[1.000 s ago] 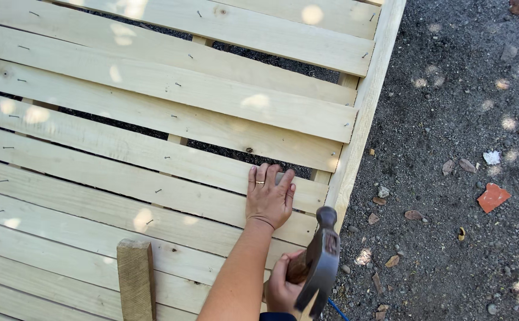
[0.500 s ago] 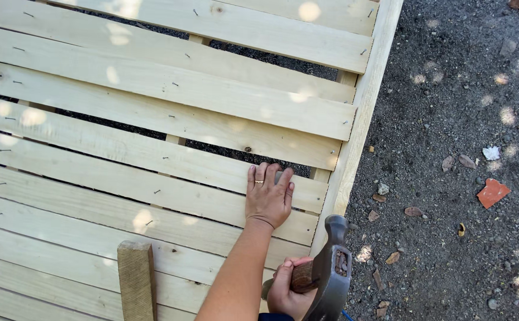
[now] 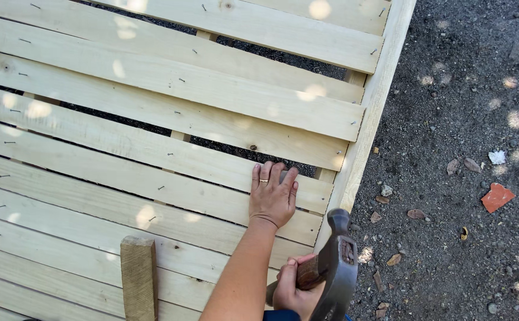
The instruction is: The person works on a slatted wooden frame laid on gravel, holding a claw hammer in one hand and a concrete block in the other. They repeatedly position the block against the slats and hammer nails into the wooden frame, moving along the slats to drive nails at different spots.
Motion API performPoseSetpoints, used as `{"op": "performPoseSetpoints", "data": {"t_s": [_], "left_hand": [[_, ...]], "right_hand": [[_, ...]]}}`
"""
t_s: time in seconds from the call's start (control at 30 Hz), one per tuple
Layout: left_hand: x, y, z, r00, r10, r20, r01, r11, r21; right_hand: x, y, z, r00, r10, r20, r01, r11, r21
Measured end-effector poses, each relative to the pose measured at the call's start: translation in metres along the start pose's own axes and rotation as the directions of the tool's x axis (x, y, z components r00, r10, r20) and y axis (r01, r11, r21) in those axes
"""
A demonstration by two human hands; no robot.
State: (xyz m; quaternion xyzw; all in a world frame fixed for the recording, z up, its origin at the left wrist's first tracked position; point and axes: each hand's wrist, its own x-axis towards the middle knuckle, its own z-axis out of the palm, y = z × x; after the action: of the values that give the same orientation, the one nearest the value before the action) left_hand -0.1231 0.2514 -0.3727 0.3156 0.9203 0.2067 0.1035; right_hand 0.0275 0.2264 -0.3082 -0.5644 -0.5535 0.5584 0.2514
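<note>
The hammer (image 3: 338, 261) has swung lower and closer. The right hand (image 3: 289, 288) grips its handle. The left hand (image 3: 273, 196) lies flat, fingers spread, on a pale slat (image 3: 122, 172).

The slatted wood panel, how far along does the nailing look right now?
Done: most slats on the slatted panel already show nail heads, along the right edge too. In hand: the left hand lies flat on a slat near the side rail, and the right hand grips a hammer raised off the wood. Left: I cannot tell whether that slat's right end is nailed. A loose wood block lies on the lower slats.
</note>
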Motion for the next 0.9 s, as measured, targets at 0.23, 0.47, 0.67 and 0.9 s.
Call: {"op": "performPoseSetpoints", "data": {"t_s": [0.23, 0.47, 0.67, 0.9], "left_hand": [[0.006, 0.003, -0.008, 1.000, -0.014, 0.005, 0.014, 1.000, -0.003], [0.006, 0.008, -0.017, 1.000, -0.019, 0.019, 0.019, 1.000, -0.018], [0.008, 0.012, -0.024, 0.998, -0.001, -0.067, 0.001, 1.000, 0.003], [0.012, 0.021, -0.039, 0.992, -0.009, -0.129, 0.014, 0.999, 0.033]], "right_hand": [[0.031, -0.021, 0.024, 0.941, 0.339, -0.002, -0.339, 0.940, -0.024], [0.029, -0.023, 0.016, 0.919, 0.391, 0.044, -0.384, 0.916, -0.118], [0.047, -0.034, 0.004, 0.871, 0.480, 0.107, -0.478, 0.877, -0.043], [0.112, -0.074, -0.024, 0.981, 0.002, 0.196, 0.067, 0.935, -0.348]]}}
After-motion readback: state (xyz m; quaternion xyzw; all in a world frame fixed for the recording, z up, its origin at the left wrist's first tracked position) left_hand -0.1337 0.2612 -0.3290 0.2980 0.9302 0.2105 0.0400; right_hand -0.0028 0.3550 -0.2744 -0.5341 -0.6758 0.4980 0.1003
